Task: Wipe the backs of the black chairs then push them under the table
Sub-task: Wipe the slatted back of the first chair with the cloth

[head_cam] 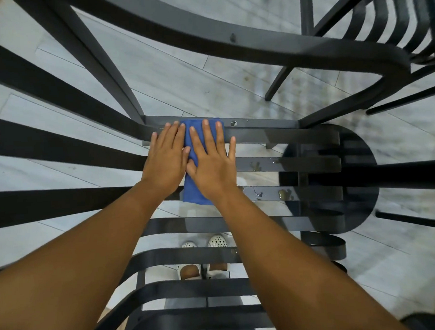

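Two hands flat on one cloth, that's where I'm at. Left hand (165, 158) and right hand (212, 160) both have straight fingers pressing the blue cloth (195, 165) down onto the slats of the chair (286, 164) under me. Not gripping it, just pushing on it with open palms. The cloth sits between and under my hands, its far end level with my fingertips.

Progress-wise I'd say early to middle. Just right of my right hand the slats still have wet drops and some yellowish smudges (285, 194), so this chair isn't finished. Another chair (392, 20) is well beyond my hands to the upper right, and I can't tell whether it's been wiped. None of the pushing-in looks done, and honestly I can't make out the bench clearly from here, only a dark rounded shape (356, 178) off to the right that might be part of it.

Floor (207, 73) is pale grey planks with a bit of glare. Below my forearms I can see my feet in white holey clogs (216, 241) through the slats.
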Demonstrator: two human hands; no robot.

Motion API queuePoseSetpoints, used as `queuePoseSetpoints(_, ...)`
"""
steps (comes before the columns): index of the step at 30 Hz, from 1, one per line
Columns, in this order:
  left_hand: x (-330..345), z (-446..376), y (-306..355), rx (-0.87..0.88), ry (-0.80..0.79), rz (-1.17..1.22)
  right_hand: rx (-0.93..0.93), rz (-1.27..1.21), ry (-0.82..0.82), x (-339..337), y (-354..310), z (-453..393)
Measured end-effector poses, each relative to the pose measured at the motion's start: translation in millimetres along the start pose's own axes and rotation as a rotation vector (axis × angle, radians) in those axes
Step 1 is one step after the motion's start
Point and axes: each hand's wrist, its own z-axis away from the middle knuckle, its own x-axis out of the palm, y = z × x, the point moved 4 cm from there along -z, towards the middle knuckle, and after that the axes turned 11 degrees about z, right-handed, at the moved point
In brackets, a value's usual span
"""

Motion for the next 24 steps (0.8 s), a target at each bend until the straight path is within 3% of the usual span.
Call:
queuePoseSetpoints(5, 17.5, -13.7, 27.0, 0.061, -0.034, 0.131, 0.098, 0.006, -0.117, 3.0, 32.9, 7.6)
queuePoseSetpoints(10, 36.5, -19.9, 49.7, 0.062, -0.025, -0.009, 0.186, -0.014, -0.102, 0.6, 84.3, 19.2)
queuePoseSetpoints(13, 38.3, -21.0, 50.9, 0.038, -0.046, -0.08, 0.36, -0.001, -0.115, -0.3, 115.4, 24.2)
queuePoseSetpoints(16, 39.2, -22.2, 52.2, 0.036, -0.064, -0.086, 0.522, -0.046, -0.148, -2.2, 103.3, 16.5)
queuePoseSetpoints(21, 45.5, -21.7, 53.6, 0.054, -0.029, -0.139, 0.265, -0.059, -0.091, -2.9, 83.0, 10.8)
queuePoseSetpoints(24, 45.5, -21.1, 53.9, 0.046, -0.034, -0.16, 0.271, -0.018, -0.093, 0.4, 120.7, 17.5)
